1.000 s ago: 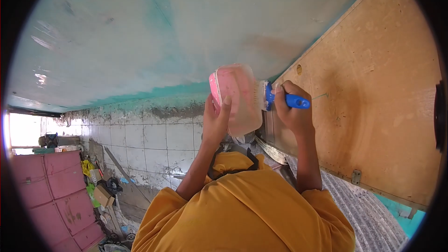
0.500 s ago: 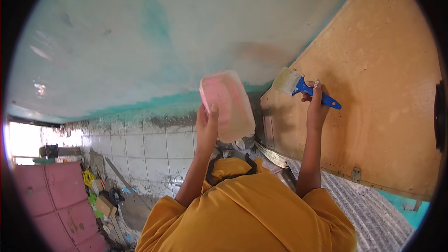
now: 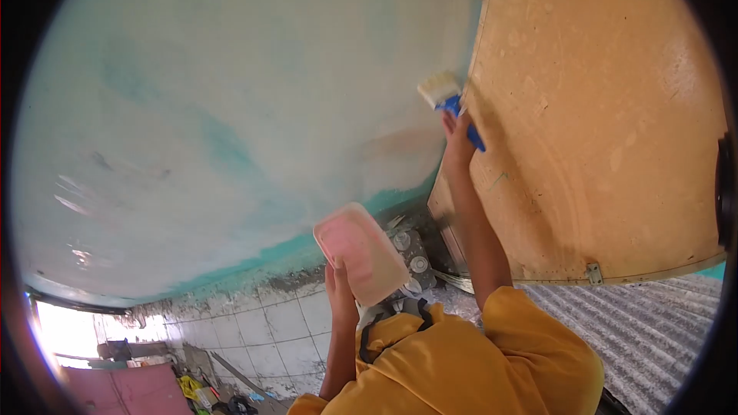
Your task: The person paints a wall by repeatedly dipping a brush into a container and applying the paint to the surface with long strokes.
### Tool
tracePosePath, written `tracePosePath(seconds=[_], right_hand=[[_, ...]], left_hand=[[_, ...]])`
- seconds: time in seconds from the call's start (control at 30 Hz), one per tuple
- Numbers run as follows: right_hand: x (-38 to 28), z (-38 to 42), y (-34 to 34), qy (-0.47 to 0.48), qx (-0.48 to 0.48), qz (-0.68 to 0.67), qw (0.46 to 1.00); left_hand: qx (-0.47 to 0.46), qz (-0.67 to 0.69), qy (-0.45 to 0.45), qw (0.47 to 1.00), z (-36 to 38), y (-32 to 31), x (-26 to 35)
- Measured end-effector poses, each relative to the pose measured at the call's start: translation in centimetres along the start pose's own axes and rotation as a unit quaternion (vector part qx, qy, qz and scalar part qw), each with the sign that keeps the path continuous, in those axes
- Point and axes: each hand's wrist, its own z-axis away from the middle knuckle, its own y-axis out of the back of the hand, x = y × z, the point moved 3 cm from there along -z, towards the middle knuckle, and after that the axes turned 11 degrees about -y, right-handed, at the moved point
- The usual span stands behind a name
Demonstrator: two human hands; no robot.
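Observation:
A blue-handled brush (image 3: pixel 452 104) with pale, paint-coated bristles is held in my right hand (image 3: pixel 459 137), its bristles up against or close to the painted wall (image 3: pixel 307 69) beside the wooden panel's edge. Whether the bristles touch the wall is hard to tell. My left hand (image 3: pixel 340 288) grips a shallow pink plastic container (image 3: pixel 361 250) from its near side, below and left of the brush. Pale paint coats part of its inside. The wall is whitish with turquoise patches showing through, and a turquoise strip runs along its lower edge.
An orange-brown wooden panel (image 3: pixel 592 123) stands at the right, with a small metal hinge (image 3: pixel 594 273) at its bottom. Corrugated sheeting (image 3: pixel 615 330) lies below it. White tiles (image 3: pixel 265 338) run under the wall. Pink panels (image 3: pixel 127 390) and assorted clutter (image 3: pixel 223 400) are at lower left.
My right hand has raised the brush up and left, from in front of the wooden panel to the wall. The container in my left hand sits lower in view. The view has shifted.

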Motion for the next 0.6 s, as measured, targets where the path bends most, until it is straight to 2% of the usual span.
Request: tracePosePath(seconds=[0.1, 0.13, 0.27, 0.3, 0.37, 0.5, 0.6], right_hand=[[6.8, -0.5, 4.6, -0.001, 0.046, 0.008, 0.999], [8.9, -0.9, 6.9, -0.028, 0.068, 0.025, 0.997], [9.5, -1.1, 8.9, -0.090, 0.111, 0.092, 0.985], [8.8, -1.0, 8.1, -0.091, 0.114, 0.091, 0.985], [4.9, -1.3, 4.2, -0.015, 0.078, 0.097, 0.992], [-6.2, 1.1, -6.9, 0.083, -0.007, 0.104, 0.991], [-10.2, 2.3, -10.2, 0.137, -0.049, 0.071, 0.987]], left_hand=[[-0.006, -0.009, 0.015, 1.000, 0.4, 0.8, -0.3], [0.001, 0.000, 0.011, 1.000, 0.5, 1.0, -0.3], [0.003, -0.017, 0.016, 1.000, 0.6, 1.6, 0.0], [0.002, -0.019, 0.018, 1.000, 0.5, 1.6, 0.1], [0.002, 0.021, 0.014, 1.000, 0.4, 1.5, 0.1], [0.001, 0.023, 0.021, 1.000, 0.1, 1.8, -0.4], [-0.016, 0.006, 0.019, 1.000, -0.3, 1.6, -0.7]])
